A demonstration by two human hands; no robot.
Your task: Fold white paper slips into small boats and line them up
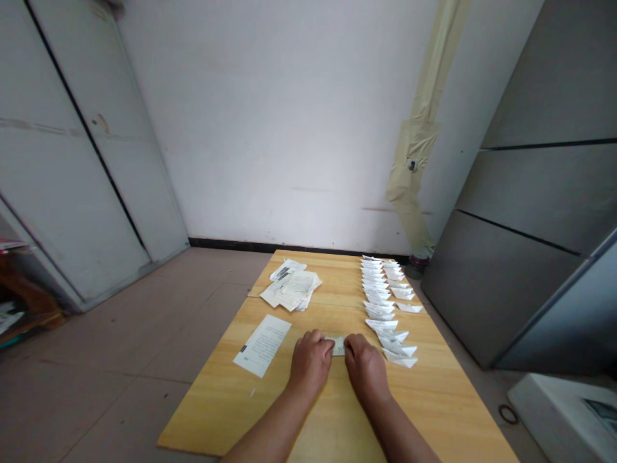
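Between my two hands is a small folded piece of printed paper (pixel 339 346), low over the middle of the wooden table (pixel 332 418). My left hand (pixel 311 361) grips its left end, fingers curled in. My right hand (pixel 365 365) pinches the right end the same way. Part of the paper is hidden behind the fingers. Left of my left hand lies a flat printed sheet (pixel 263 345). Right of my right hand, folded white paper boats (pixel 391 336) stand in a long row, with a shorter second row (pixel 403 294) beside it.
A loose pile of printed sheets (pixel 295 286) lies at the table's far left. A tiny paper scrap (pixel 252 392) is near the left edge. Behind the table is a white wall (pixel 289 128); a grey cabinet (pixel 540 257) stands right, with a white box (pixel 563 418) on the floor.
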